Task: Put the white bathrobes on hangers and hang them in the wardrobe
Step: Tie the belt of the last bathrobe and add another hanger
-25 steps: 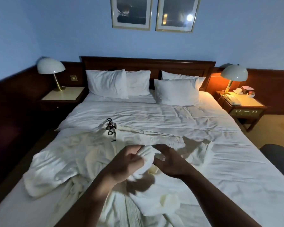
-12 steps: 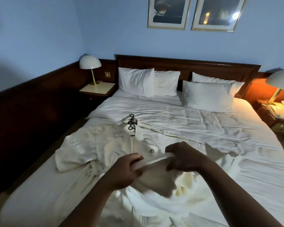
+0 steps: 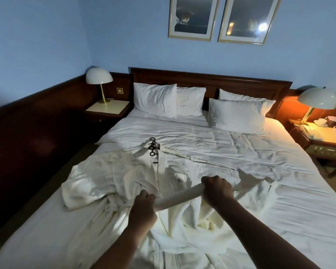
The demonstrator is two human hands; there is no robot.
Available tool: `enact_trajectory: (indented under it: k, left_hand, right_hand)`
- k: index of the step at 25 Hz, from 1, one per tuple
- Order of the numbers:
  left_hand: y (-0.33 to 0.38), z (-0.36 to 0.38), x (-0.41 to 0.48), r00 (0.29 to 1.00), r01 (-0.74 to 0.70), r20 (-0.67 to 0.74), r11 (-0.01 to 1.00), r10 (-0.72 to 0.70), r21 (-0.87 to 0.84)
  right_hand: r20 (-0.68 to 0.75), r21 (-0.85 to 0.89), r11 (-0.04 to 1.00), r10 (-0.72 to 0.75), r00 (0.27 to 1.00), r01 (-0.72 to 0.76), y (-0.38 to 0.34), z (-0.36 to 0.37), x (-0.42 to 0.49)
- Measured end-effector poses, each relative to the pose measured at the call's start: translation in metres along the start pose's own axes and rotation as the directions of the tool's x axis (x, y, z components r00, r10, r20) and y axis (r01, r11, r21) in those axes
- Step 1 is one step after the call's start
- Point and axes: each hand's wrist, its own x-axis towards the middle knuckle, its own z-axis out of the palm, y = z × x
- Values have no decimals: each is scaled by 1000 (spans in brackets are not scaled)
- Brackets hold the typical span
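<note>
Hands wider apart than half second ago. Your left hand (image 3: 144, 202) and right hand (image 3: 216, 189) both fisted round robe edge (image 3: 175, 197), pulled taut between. That robe (image 3: 184, 226) heaped on bed (image 3: 241, 152), touching second robe (image 3: 109, 175); hangers (image 3: 153, 146) beyond. Risk: you lift, tangled folds drag second robe, hangers slide off.

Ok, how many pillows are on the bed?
4, all against the headboard: front left pillow, back left pillow behind it, front right pillow, back right pillow behind it. Others may be hidden.
</note>
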Motion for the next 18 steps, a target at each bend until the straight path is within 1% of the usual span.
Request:
enact_trajectory:
  k: [2, 3, 5, 6, 8, 9, 10, 11, 12, 13, 14, 15, 16, 17, 18]
  left_hand:
    - [4, 2, 0, 999, 28, 19, 999, -28, 24]
    - [4, 8, -1, 999, 21, 27, 999, -23, 44]
    - [6, 13, -6, 996, 53, 75, 997, -57, 58]
    - [6, 13, -8, 990, 100, 97, 995, -102, 25]
    - [3, 15, -9, 972, 197, 141, 979, -188, -59]
    - [0, 18, -10, 963, 229, 166, 969, -212, -91]
    - [-3, 20, -12, 956, 245, 198, 962, -218, -122]
    - [-7, 23, -15, 949, 256, 230, 955, -217, -153]
    - [-13, 25, -17, 941, 274, 252, 944, -225, -182]
    - [-16, 26, -18, 935, 292, 267, 935, -234, -203]
    - [-18, 26, -18, 932, 298, 277, 929, -235, -218]
    - [-19, 26, -16, 933, 292, 279, 930, -226, -222]
    - [-19, 24, -15, 934, 272, 294, 936, -202, -222]
    - [-19, 24, -14, 930, 240, 332, 946, -160, -217]
    - [-18, 23, -14, 919, 203, 379, 955, -110, -214]
  right_hand:
    - [-4, 81, 993, 92, 996, -91, -2, 0, -2]
    - [-2, 160, 979, 130, 992, -128, -3, 0, -3]
    - [59, 320, 933, 155, 986, -166, -5, 1, -4]
    - [77, 389, 907, 142, 987, -160, -6, 4, -7]
    - [64, 502, 853, 130, 989, -144, -5, 9, -12]
    - [77, 559, 815, 135, 988, -155, 0, 11, -14]
    - [133, 638, 749, 117, 984, -176, 6, 11, -15]
    - [245, 749, 625, 49, 968, -221, 13, 9, -18]
    - [373, 836, 459, -73, 925, -300, 20, 7, -22]
    - [460, 861, 330, -182, 869, -386, 26, 4, -26]
    - [497, 861, 254, -230, 837, -441, 32, 5, -28]
    - [496, 863, 243, -233, 836, -444, 36, 8, -30]
    - [466, 866, 293, -179, 866, -405, 38, 15, -30]
    - [400, 858, 378, -69, 914, -347, 40, 23, -30]
    - [295, 826, 488, 48, 954, -280, 40, 28, -30]
